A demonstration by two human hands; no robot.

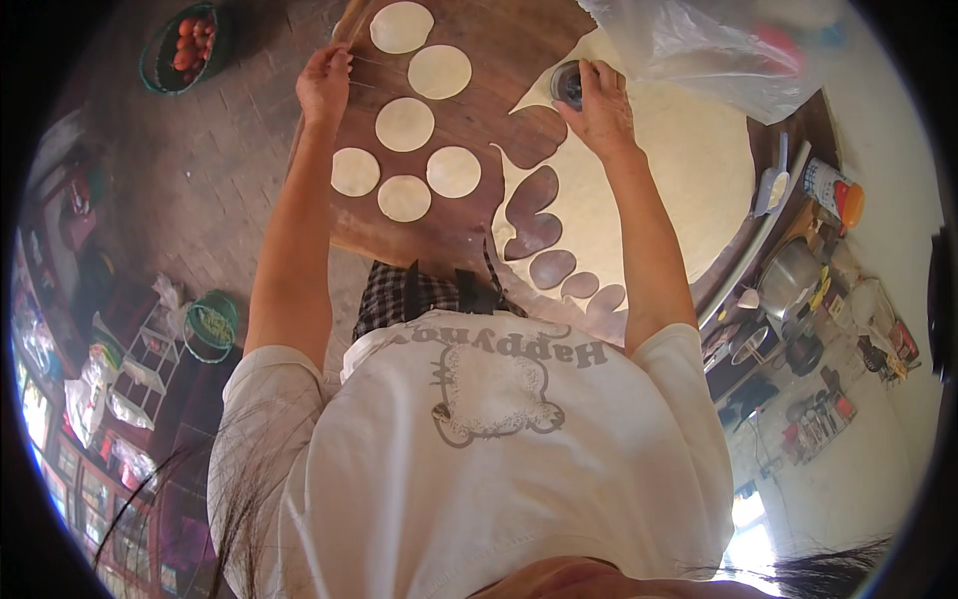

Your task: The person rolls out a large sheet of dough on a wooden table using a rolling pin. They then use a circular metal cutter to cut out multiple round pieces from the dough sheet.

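A large rolled-out sheet of dough [688, 172] lies on the right part of a brown wooden table [464, 232], with round gaps along its left edge where wood shows. My right hand [610, 105] grips a dark, round, cup-like cutter [566, 84], which rests at the sheet's upper left edge. Several cut dough rounds [404, 124] lie apart from one another on the bare wood to the left. Beside the table's left edge is my left hand [325, 84], its fingers curled near the wood; whether something thin is between them cannot be seen.
Clear plastic sheeting [726, 60] covers the far right corner. A scoop [775, 183] and a jar with an orange lid [834, 193] stand at the right, beyond them a steel pot [793, 277]. A green basket of red produce [179, 49] sits on the floor at left.
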